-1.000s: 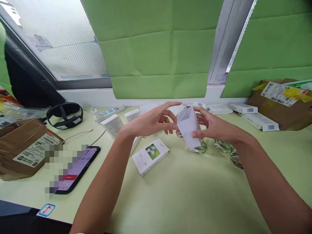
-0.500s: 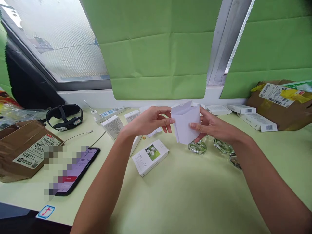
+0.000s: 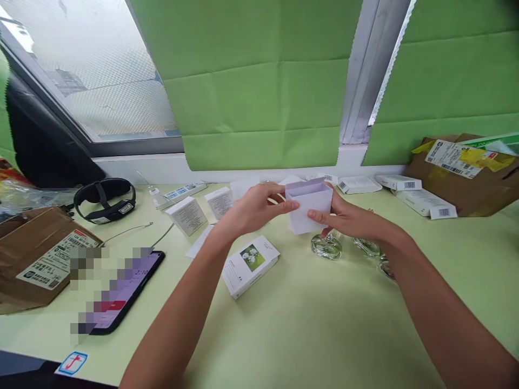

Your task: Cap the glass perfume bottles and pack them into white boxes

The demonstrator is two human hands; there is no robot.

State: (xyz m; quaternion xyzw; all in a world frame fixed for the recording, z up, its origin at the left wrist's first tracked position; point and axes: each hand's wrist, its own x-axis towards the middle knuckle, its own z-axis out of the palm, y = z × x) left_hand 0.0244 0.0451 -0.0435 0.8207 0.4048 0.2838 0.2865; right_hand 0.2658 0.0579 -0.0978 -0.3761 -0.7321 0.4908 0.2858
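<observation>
Between my two hands a small white paper box [image 3: 310,208] is held up above the table, its top end open and facing up. My left hand [image 3: 270,205] grips its left edge with thumb and fingers. My right hand [image 3: 343,213] holds the right side, thumb across the front and fingers behind. Below the box lies a clear, glassy oval container [image 3: 326,247] with green inside. More such containers [image 3: 367,246] lie partly behind my right forearm. A white printed box with a flower picture [image 3: 250,266] lies flat near my left forearm.
Folded printed leaflets [image 3: 187,216] stand behind my left arm, near a power strip [image 3: 184,192]. A phone [image 3: 128,292], a black headset [image 3: 106,201] and a cardboard box [image 3: 48,256] are at left. Flat white boxes [image 3: 427,202] and another cardboard box [image 3: 466,183] sit at right.
The white box was flatter and tilted; now it is squared out, upright, with its top opening showing. My hands stay on both its sides. The view has shifted slightly.
</observation>
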